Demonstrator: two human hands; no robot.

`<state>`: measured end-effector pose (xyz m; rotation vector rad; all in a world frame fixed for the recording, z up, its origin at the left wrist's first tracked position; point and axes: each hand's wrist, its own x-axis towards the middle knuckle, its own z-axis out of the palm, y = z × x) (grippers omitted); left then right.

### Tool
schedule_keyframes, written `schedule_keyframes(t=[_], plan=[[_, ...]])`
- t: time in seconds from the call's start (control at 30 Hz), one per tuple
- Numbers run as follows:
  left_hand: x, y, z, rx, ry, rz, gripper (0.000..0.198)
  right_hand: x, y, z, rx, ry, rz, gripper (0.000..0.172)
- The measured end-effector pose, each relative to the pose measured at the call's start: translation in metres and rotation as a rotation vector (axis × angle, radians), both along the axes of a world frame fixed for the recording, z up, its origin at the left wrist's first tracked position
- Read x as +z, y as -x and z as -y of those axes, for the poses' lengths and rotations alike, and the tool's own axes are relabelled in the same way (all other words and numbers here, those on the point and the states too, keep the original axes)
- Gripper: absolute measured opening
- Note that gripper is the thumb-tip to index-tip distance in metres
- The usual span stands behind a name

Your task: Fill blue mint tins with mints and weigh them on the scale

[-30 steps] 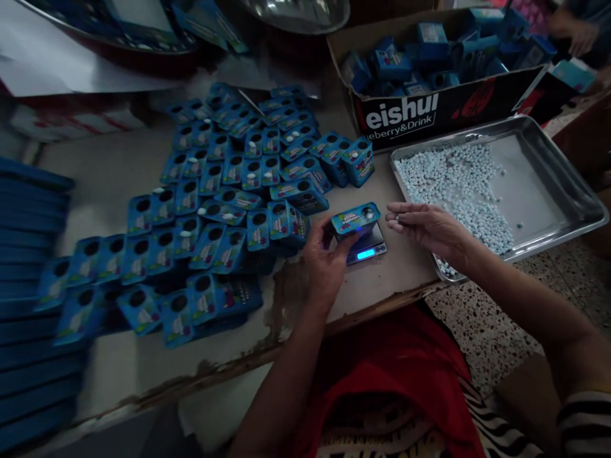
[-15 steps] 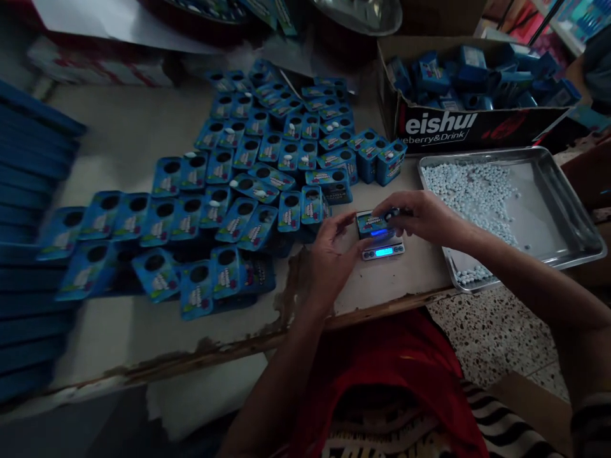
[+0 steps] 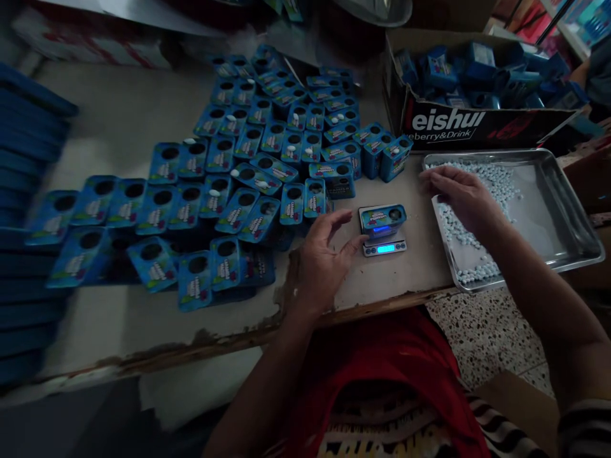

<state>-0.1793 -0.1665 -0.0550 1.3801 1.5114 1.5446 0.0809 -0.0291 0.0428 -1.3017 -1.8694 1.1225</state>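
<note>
A small blue tin (image 3: 382,220) with a round hole in its lid sits on a pocket scale (image 3: 384,245) whose display glows blue. My left hand (image 3: 321,259) rests on the table just left of the scale, fingers loosely spread, holding nothing. My right hand (image 3: 457,193) hovers palm down over the left end of a steel tray (image 3: 558,191) of pale blue tablets (image 3: 496,181), fingers bent down toward them. Whether it holds any tablets is hidden.
Many blue tins with holes (image 3: 229,178) lie in rows over the worn table (image 3: 119,331), some with tablets on them. A cardboard box (image 3: 458,124) of more blue packs stands at the back right. Stacked blue lids (image 3: 28,210) fill the left edge.
My right hand left the tin on the scale and moved right to the tablet tray. My left hand let go of the tin and rests beside the scale.
</note>
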Motion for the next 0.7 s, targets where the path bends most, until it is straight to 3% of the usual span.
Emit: schedule_keyframes(t=[0.1, 0.17, 0.23, 0.33, 0.43, 0.53, 0.7], plan=[[-0.006, -0.004, -0.008, -0.027, 0.008, 0.006, 0.065, -0.001, -0.02, 0.0, -0.073, -0.198, 0.27, 0.019], [-0.01, -0.009, -0.016, -0.036, 0.026, -0.002, 0.065, -0.006, -0.024, 0.007, -0.097, -0.188, 0.271, 0.016], [-0.007, -0.015, -0.023, -0.055, 0.04, -0.059, 0.051, -0.016, -0.018, 0.017, -0.101, -0.017, 0.116, 0.022], [0.009, -0.022, -0.026, -0.124, -0.084, -0.333, 0.026, -0.031, 0.0, 0.034, -0.109, 0.461, -0.307, 0.037], [0.025, -0.026, -0.025, -0.176, -0.331, -0.679, 0.033, -0.04, 0.015, 0.046, -0.12, 0.765, -0.605, 0.039], [0.024, -0.026, -0.027, -0.161, -0.446, -0.791, 0.04, -0.043, 0.02, 0.05, -0.141, 0.878, -0.75, 0.036], [0.007, -0.022, -0.029, -0.121, -0.39, -0.702, 0.045, -0.042, 0.017, 0.047, -0.118, 0.905, -0.766, 0.02]])
